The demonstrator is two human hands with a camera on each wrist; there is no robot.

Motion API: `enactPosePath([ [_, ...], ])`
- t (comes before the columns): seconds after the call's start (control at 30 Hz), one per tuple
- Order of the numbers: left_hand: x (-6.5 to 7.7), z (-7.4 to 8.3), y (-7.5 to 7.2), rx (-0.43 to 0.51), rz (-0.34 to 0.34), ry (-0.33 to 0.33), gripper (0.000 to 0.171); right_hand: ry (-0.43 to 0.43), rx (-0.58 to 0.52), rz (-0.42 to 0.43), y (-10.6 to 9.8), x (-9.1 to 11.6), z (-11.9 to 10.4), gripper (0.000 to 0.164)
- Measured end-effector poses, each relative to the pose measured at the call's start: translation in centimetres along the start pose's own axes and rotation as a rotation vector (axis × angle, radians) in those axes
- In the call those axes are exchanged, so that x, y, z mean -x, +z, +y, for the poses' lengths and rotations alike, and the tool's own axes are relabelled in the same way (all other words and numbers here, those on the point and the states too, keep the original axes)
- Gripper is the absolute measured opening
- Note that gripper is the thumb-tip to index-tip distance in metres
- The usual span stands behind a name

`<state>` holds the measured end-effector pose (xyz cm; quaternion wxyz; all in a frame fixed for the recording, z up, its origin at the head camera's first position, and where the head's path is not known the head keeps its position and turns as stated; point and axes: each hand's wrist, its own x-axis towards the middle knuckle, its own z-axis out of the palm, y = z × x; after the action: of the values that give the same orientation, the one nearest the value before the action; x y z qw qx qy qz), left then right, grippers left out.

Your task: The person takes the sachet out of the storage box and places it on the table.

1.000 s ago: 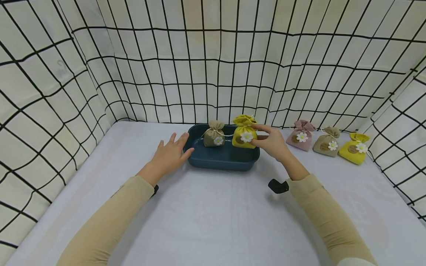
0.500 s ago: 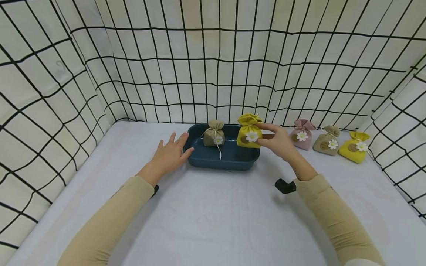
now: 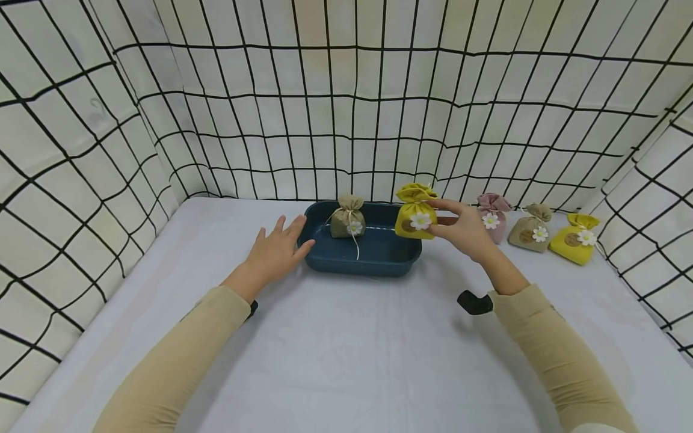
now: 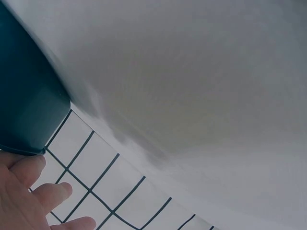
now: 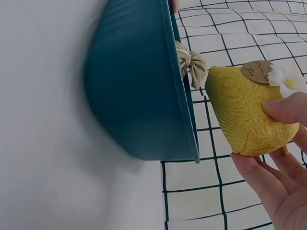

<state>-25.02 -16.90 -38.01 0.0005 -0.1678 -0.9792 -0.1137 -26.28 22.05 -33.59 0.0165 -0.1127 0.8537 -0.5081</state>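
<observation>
My right hand [image 3: 467, 230] pinches a small yellow drawstring pouch [image 3: 409, 228] between thumb and fingers, above the right end of a dark blue tray [image 3: 363, 266]. In the right wrist view the yellow pouch [image 5: 240, 110] hangs apart from the tray's rim [image 5: 184, 110], its white flower and brown tag showing. A beige pouch [image 3: 342, 227] with a white flower stands upright inside the tray, its string trailing forward. My left hand [image 3: 276, 252] lies with spread fingers at the tray's left end; in the left wrist view its fingertips [image 4: 33, 170] touch the rim.
To the right on the white table [image 3: 346, 355] stand a pink pouch [image 3: 499, 231], partly behind my right hand, another beige pouch [image 3: 522, 233] and a second yellow pouch [image 3: 568, 243]. A black wire grid [image 3: 352, 96] encloses the back and sides.
My right hand has carried the yellow pouch to the right, away from the beige pouch in the tray. The beige pouch's string has dropped forward. My left hand stays put.
</observation>
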Motion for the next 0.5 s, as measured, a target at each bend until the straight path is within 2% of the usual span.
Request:
enactPosePath([
  [0.5, 0.0, -0.1, 0.1, 0.01, -0.001, -0.004, 0.073, -0.001, 0.056, 0.011, -2.1, 1.1, 1.3, 0.058],
])
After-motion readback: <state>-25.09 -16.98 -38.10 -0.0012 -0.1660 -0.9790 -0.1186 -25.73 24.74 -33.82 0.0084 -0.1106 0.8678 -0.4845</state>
